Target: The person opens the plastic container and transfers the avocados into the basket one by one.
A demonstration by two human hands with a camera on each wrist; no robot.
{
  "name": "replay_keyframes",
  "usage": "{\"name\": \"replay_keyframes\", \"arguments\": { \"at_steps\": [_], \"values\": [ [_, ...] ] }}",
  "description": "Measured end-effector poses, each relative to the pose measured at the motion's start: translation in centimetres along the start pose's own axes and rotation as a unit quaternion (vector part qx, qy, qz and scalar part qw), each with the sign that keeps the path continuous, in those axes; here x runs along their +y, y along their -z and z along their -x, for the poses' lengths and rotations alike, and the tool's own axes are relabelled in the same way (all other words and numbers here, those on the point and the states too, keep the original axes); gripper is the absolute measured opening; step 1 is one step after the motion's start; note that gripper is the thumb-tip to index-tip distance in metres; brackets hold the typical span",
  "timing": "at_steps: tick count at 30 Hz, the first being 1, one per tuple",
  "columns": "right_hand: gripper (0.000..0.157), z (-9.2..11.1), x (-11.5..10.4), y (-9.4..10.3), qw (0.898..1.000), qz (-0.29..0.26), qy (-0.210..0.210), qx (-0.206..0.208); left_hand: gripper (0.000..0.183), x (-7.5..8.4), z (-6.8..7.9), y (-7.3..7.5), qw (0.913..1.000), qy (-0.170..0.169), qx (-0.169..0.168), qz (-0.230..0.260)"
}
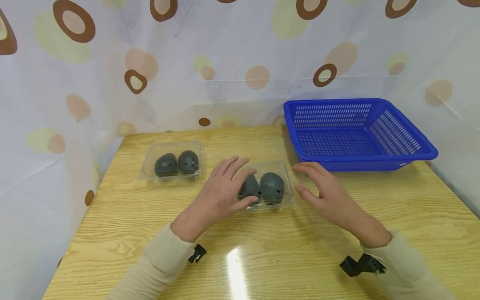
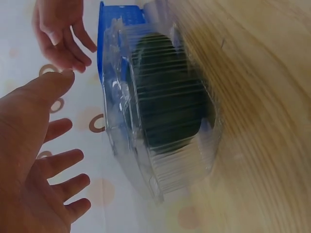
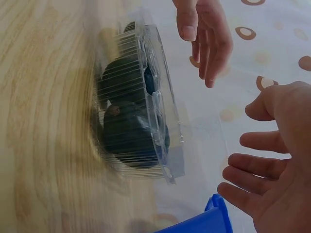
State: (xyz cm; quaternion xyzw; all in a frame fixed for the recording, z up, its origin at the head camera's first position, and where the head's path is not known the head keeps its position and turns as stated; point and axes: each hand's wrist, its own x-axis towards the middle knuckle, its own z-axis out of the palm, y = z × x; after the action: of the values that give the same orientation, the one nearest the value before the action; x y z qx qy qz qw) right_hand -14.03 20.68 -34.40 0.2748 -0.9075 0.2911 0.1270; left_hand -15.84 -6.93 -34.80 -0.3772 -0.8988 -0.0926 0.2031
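Observation:
In the head view, a clear plastic clamshell box (image 1: 288,181) lies on the wooden table between my hands. Inside it are two dark green fruits that look like avocados (image 1: 272,187); the left one is partly covered by my left hand (image 1: 221,189). That hand hovers at the box's left side with fingers spread, apart from it in the left wrist view. My right hand (image 1: 330,196) is held off the box's right side, its fingers loosely bent and nothing in them. The right wrist view shows the box (image 3: 160,97) with its lid on, both fruits (image 3: 129,136) behind ribbed plastic.
A second clear box (image 1: 148,160) with two similar dark fruits (image 1: 188,161) sits at the table's back left. At the back right stands a blue plastic basket (image 1: 363,158), beyond my right hand. A patterned cloth (image 1: 232,54) hangs behind the table (image 1: 150,225).

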Motion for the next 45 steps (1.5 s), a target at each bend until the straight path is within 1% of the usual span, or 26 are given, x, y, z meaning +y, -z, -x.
{"name": "replay_keyframes", "arguments": {
  "at_steps": [6, 9, 12, 14, 16, 17, 19, 22, 26, 29, 33, 35, 38, 41, 42, 45],
  "values": [
    [0.033, 0.4, 0.6, -0.9, 1.000, -0.019, -0.010, 0.001, 0.023, 0.6, -0.1, -0.9, 0.9979, -0.048, 0.038, 0.020],
    [0.031, 0.5, 0.9, -1.4, 0.999, -0.038, -0.021, -0.003, 0.010, 0.9, -0.3, -1.3, 0.9960, -0.066, 0.056, 0.021],
    [0.030, 0.7, 1.2, -1.9, 0.997, -0.060, -0.045, -0.015, 0.004, 1.2, -0.4, -1.7, 0.9947, -0.079, 0.063, 0.018],
    [0.030, 0.9, 1.3, -2.2, 0.995, -0.074, -0.069, -0.026, 0.007, 1.5, -0.4, -2.0, 0.9946, -0.083, 0.060, 0.014],
    [0.033, 1.0, 1.3, -2.5, 0.990, -0.100, -0.093, -0.040, 0.010, 1.9, -0.4, -2.2, 0.9948, -0.085, 0.056, 0.000],
    [0.035, 1.0, 1.4, -2.6, 0.986, -0.120, -0.106, -0.049, 0.010, 2.0, -0.4, -2.3, 0.9948, -0.086, 0.055, -0.009],
    [0.039, 1.1, 1.4, -2.9, 0.975, -0.167, -0.131, -0.065, 0.010, 2.4, -0.4, -2.6, 0.9929, -0.095, 0.060, -0.039],
    [0.042, 1.4, 1.5, -3.2, 0.957, -0.230, -0.157, -0.084, 0.009, 2.9, -0.4, -2.9, 0.9878, -0.110, 0.075, -0.082],
    [0.040, 1.7, 1.7, -3.5, 0.938, -0.284, -0.171, -0.104, 0.009, 3.5, -0.5, -3.2, 0.9828, -0.116, 0.092, -0.110],
    [0.041, 1.9, 1.8, -3.5, 0.918, -0.330, -0.187, -0.116, 0.012, 4.0, -0.8, -3.1, 0.9749, -0.127, 0.121, -0.137],
    [0.043, 2.0, 1.8, -3.4, 0.894, -0.377, -0.212, -0.119, 0.019, 4.8, -1.3, -2.6, 0.9597, -0.140, 0.160, -0.184],
    [0.044, 2.0, 1.9, -3.4, 0.882, -0.398, -0.222, -0.118, 0.018, 5.3, -1.6, -2.3, 0.9555, -0.142, 0.164, -0.200],
    [0.046, 2.1, 2.0, -3.4, 0.865, -0.425, -0.236, -0.124, 0.019, 5.8, -1.8, -2.0, 0.9507, -0.145, 0.160, -0.223],
    [0.050, 2.2, 2.3, -3.4, 0.845, -0.455, -0.250, -0.130, 0.024, 6.1, -2.0, -1.9, 0.9464, -0.149, 0.156, -0.240],
    [0.052, 2.3, 2.4, -3.4, 0.838, -0.465, -0.254, -0.132, 0.026, 6.1, -2.1, -1.8, 0.9458, -0.149, 0.155, -0.244],
    [0.056, 2.3, 2.7, -3.3, 0.815, -0.499, -0.259, -0.141, 0.028, 6.1, -2.2, -1.8, 0.9476, -0.147, 0.140, -0.246]
  ]
}}
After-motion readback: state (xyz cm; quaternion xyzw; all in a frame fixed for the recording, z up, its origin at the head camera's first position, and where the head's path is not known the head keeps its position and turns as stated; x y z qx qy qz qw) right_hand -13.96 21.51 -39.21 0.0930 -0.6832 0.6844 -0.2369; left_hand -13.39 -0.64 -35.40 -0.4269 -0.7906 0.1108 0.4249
